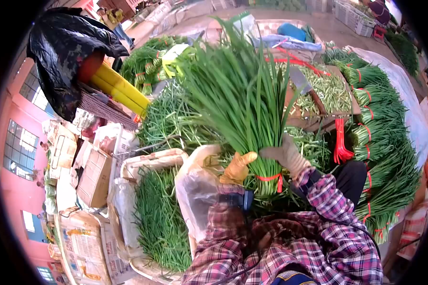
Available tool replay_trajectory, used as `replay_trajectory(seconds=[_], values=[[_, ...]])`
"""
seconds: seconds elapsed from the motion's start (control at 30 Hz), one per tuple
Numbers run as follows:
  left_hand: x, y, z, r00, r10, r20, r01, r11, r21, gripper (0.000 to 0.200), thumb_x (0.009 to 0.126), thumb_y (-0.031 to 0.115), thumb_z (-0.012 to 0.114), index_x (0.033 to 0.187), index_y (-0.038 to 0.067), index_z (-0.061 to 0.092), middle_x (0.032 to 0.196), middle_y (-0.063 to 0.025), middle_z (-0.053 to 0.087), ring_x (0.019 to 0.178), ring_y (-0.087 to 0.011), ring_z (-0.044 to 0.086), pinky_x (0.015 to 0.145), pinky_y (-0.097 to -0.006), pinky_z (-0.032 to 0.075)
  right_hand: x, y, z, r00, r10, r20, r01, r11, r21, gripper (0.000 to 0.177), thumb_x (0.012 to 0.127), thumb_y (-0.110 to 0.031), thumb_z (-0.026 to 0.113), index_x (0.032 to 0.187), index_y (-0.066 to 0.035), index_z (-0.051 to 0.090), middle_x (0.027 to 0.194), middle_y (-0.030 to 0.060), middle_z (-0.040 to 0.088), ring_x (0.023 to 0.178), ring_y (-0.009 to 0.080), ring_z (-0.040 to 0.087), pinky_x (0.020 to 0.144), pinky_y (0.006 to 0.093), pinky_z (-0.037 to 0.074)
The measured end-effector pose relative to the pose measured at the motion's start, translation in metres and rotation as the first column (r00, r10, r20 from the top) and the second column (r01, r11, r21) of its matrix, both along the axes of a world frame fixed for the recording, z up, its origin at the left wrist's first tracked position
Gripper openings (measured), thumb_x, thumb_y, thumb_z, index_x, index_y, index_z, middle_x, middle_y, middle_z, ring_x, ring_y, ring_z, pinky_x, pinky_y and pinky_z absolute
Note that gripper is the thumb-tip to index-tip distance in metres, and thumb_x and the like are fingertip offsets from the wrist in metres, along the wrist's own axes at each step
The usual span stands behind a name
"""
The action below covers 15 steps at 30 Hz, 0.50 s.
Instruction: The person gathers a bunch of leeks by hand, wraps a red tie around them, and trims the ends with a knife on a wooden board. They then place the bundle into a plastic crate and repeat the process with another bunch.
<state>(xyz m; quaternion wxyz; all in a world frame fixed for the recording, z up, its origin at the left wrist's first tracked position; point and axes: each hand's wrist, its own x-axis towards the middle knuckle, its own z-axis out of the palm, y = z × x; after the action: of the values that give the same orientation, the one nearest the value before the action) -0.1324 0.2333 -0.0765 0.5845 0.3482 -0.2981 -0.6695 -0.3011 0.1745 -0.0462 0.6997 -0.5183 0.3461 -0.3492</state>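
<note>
A large bunch of long green leaves (247, 109) stands upright in front of me, with a red tie (268, 177) round its lower end. My left hand (238, 168), in a yellow-orange glove, grips the bunch from its left side just above the tie. On the right side, my right hand (287, 156), in a pale glove, presses against the bunch with its fingers partly behind the leaves. Behind the bunch a wooden board (335, 107) bears short cut stems and a flat metal blade (299, 79). Red ties (340, 142) hang from the board's edge.
Tied green bunches (371, 128) are stacked along the right. Loose leaves fill a lined basket (128, 213) at the lower left. A black plastic bag (66, 52) and yellow posts (121, 88) stand at the upper left. Other people (113, 21) are in the background.
</note>
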Motion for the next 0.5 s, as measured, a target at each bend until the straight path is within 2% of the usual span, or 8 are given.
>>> replay_trajectory(seconds=[0.07,0.1,0.17,0.23,0.3,0.33,0.4,0.5], values=[[0.0,-0.001,-0.006,0.999,0.038,0.039,-0.035,0.996,-0.079,0.069,0.067,0.026,0.078,0.124,0.003,0.047,0.116,-0.0053,0.055,0.103,-0.0187,0.053,0.093,-0.0342,0.041,0.001,0.0,-0.016,0.993,-0.053,-0.101,0.045,0.996,-0.077,0.081,0.057,-0.009,0.085,0.125,0.003,0.041,0.113,0.0106,0.058,0.102,0.0183,0.056,0.091,0.0317,0.044],[0.0,-0.002,-0.007,0.995,0.076,0.066,-0.066,0.988,-0.142,0.068,0.067,0.024,0.078,0.123,0.003,0.047,0.115,-0.0053,0.055,0.101,-0.0187,0.054,0.091,-0.0342,0.043,0.003,0.002,-0.021,0.995,-0.055,-0.089,0.047,0.995,-0.09,0.081,0.057,-0.009,0.085,0.125,0.003,0.041,0.113,0.0106,0.058,0.102,0.0183,0.056,0.091,0.0317,0.044],[0.005,-0.013,-0.038,0.993,0.099,0.07,-0.079,0.967,-0.244,0.066,0.066,0.017,0.078,0.122,0.002,0.048,0.113,-0.0052,0.055,0.097,-0.0187,0.055,0.087,-0.0334,0.045,0.005,0.006,-0.023,0.983,-0.016,0.184,0.004,0.998,0.061,0.084,0.057,-0.008,0.085,0.126,0.002,0.039,0.115,0.0091,0.058,0.102,0.016,0.055,0.091,0.0311,0.045],[0.006,-0.013,-0.05,0.985,0.15,0.082,-0.124,0.957,-0.263,0.061,0.068,0.01,0.076,0.121,0.001,0.048,0.111,-0.0047,0.056,0.096,-0.0184,0.055,0.085,-0.0323,0.046,0.002,0.007,-0.017,0.995,0.009,0.096,-0.009,1.0,-0.004,0.086,0.057,-0.006,0.084,0.128,0.001,0.037,0.116,0.0081,0.056,0.102,0.0153,0.054,0.092,0.0307,0.044],[0.001,-0.006,-0.033,0.988,0.137,0.069,-0.12,0.971,-0.209,0.061,0.069,0.007,0.075,0.123,0.002,0.046,0.111,-0.0046,0.056,0.097,-0.0182,0.055,0.085,-0.0319,0.046,0.006,0.003,-0.031,0.974,0.025,0.225,-0.063,0.984,0.166,0.089,0.056,-0.006,0.085,0.13,0.0,0.034,0.117,0.007,0.056,0.102,0.0148,0.054,0.092,0.0304,0.044],[-0.004,-0.004,-0.023,0.987,0.145,0.073,-0.129,0.974,-0.184,0.062,0.069,0.008,0.075,0.123,0.002,0.046,0.111,-0.0048,0.055,0.097,-0.0184,0.055,0.085,-0.032,0.046,0.005,0.006,-0.033,0.973,0.02,0.229,-0.059,0.984,0.167,0.089,0.056,-0.006,0.085,0.13,0.0,0.034,0.117,0.007,0.056,0.102,0.0148,0.054,0.092,0.0304,0.044],[-0.008,-0.005,-0.015,0.986,0.15,0.075,-0.136,0.977,-0.163,0.062,0.069,0.008,0.076,0.123,0.002,0.045,0.112,-0.005,0.055,0.097,-0.0185,0.055,0.085,-0.0321,0.046,-0.001,0.012,-0.014,0.997,0.018,0.082,-0.016,1.0,-0.018,0.09,0.054,-0.005,0.085,0.129,0.0,0.035,0.117,0.0059,0.056,0.104,0.0147,0.053,0.092,0.0301,0.044],[-0.009,0.001,-0.007,0.991,0.127,0.053,-0.117,0.981,-0.155,0.064,0.068,0.01,0.077,0.123,0.002,0.045,0.112,-0.0053,0.055,0.099,-0.0189,0.055,0.086,-0.0327,0.046,-0.009,0.014,0.0,0.998,0.065,-0.001,-0.065,0.996,-0.061,0.091,0.053,-0.005,0.086,0.129,0.001,0.037,0.118,0.0061,0.055,0.106,0.0151,0.051,0.092,0.0302,0.043]])
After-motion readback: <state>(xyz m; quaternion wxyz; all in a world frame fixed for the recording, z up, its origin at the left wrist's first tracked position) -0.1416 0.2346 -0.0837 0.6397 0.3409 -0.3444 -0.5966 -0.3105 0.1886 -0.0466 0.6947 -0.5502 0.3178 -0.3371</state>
